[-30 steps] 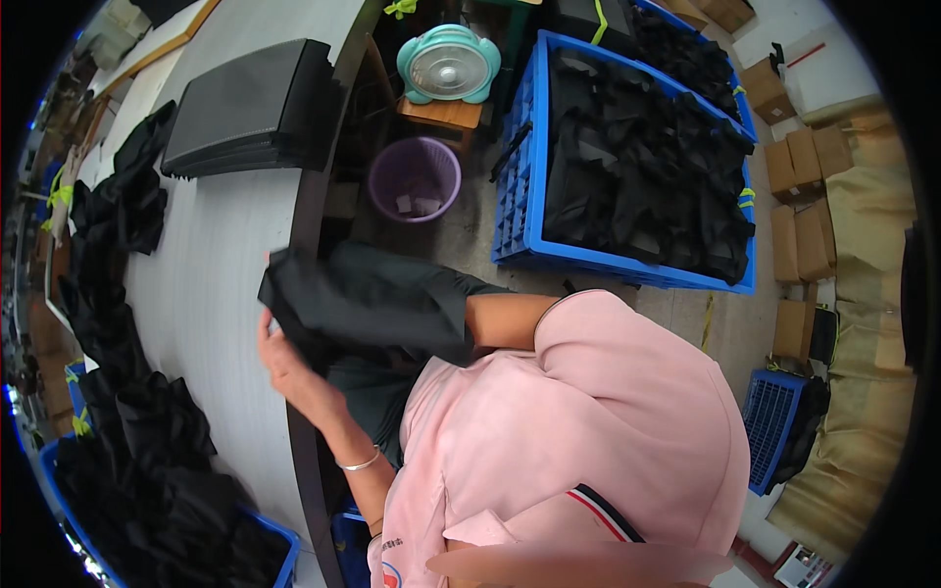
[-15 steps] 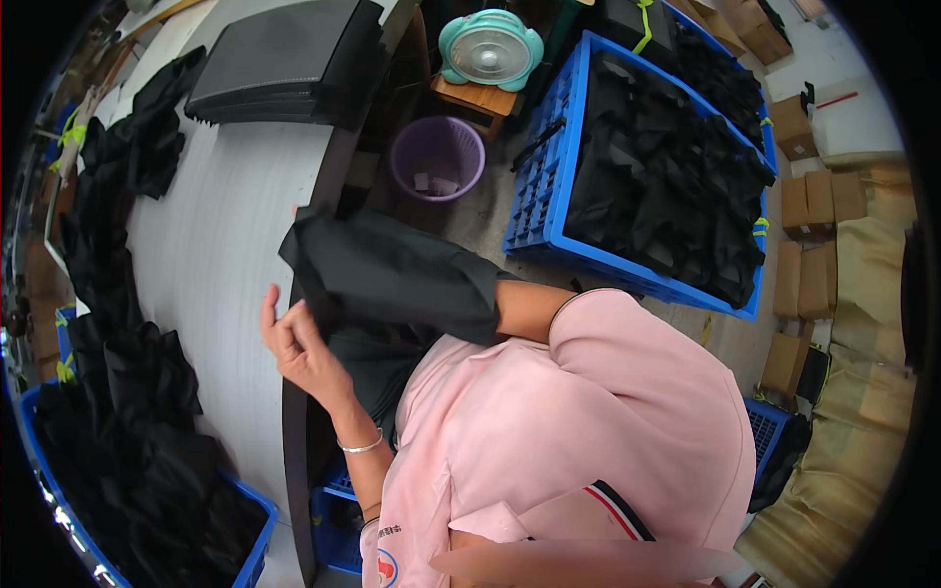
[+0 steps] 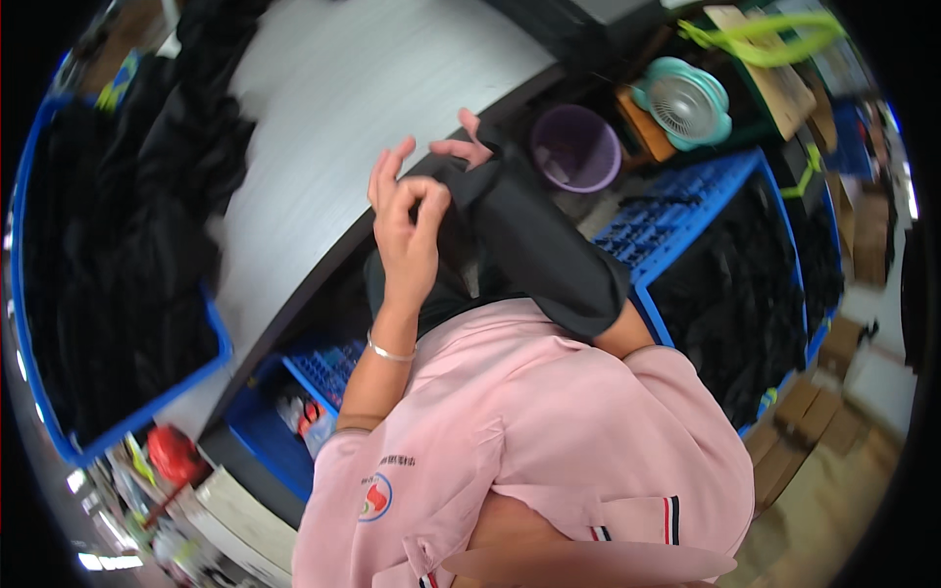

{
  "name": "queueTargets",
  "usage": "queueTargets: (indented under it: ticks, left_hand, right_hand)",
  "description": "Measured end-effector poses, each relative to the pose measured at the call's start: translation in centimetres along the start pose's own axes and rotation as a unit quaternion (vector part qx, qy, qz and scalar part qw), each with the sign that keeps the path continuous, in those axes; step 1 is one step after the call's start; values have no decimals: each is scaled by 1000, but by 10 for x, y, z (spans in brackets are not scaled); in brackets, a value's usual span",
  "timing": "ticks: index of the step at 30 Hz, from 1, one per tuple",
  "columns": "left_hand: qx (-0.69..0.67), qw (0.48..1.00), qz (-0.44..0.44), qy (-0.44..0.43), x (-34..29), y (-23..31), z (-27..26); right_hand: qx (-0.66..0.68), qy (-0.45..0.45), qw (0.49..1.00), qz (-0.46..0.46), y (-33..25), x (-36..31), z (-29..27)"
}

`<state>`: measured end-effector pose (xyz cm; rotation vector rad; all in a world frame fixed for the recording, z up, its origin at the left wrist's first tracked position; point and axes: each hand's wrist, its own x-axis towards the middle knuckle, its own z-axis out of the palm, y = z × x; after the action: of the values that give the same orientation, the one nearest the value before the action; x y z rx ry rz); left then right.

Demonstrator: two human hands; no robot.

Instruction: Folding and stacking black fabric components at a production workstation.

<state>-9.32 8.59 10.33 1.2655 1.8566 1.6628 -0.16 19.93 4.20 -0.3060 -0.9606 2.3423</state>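
A dark fabric tube (image 3: 534,240), like a sleeve, surrounds my right forearm from near the elbow to the wrist. My right hand (image 3: 469,149) comes out of its far end, over the edge of the grey table, with fingers spread. Close beside that end is my left hand (image 3: 407,230), a bracelet on its wrist. Its thumb and index finger meet in a ring at the edge of the dark cloth, while the other fingers stretch upward. The exact contact point is partly hidden.
The grey worktable (image 3: 333,127) runs along the left. A blue crate (image 3: 221,333) of black fabric stands at far left, another blue crate (image 3: 720,196) at right. Ahead are a purple bin (image 3: 613,162) and a teal fan (image 3: 727,103). Brown cartons (image 3: 809,412) stand farther right.
The view has turned, so the table and crates appear shifted. My left hand has come to the tube's end and pinched together. My right fingers now show beyond the cloth.
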Motion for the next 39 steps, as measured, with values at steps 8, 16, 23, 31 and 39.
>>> queueTargets:
  ticks: [8,16,23,31,39]
  left_hand:
    - [2,999,-35,-10,36,-13,-16]
    - [62,987,143,33,-13,22,10]
    - [-167,985,-34,-22,-8,3,4]
    - [-304,930,-90,188,80,-32,-13]
    - [-247,925,-87,274,115,-34,-76]
  right_hand:
    - [75,157,964,203,-16,9,42]
    - [61,139,984,93,-22,36,6]
    - [33,87,996,-6,-19,40,14]
    - [16,120,992,-45,13,17,86]
    - [-137,-58,972,183,-10,-96,44]
